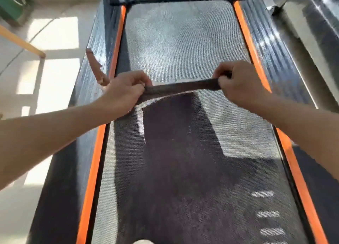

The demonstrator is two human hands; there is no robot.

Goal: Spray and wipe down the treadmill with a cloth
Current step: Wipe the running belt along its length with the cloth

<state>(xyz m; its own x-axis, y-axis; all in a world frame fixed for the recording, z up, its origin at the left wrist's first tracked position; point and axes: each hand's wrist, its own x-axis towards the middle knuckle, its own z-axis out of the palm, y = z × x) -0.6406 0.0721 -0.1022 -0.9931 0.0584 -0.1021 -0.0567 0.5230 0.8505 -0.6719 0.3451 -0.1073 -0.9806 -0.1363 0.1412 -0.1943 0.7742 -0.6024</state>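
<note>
Bare forearms (55, 131) are seen reaching in from both lower corners over the treadmill (88, 100). The left hand (126, 92) is clenched on one end of a dark cloth (183, 87), its fingers curled round the fabric. The right hand (240, 86) is pinching the other end in the same way. The cloth is pulled into a narrow, taut band between the two hands and is held just above the middle of the belt (183, 42); whether it touches the belt cannot be told. Its shadow and those of the arms are cast on the textured grey belt below.

Each long edge of the belt is bordered by an orange strip (117, 42), and outside these lie dark ribbed side rails (271, 60). A small brown object (95, 69), too blurred to identify, is seen on the left rail, just beyond the left hand. To the left, a pale floor (55, 32) is lit in bright patches, and a wooden bar (20, 40) is seen above it. Something green (9, 5) is glimpsed in the far left corner.
</note>
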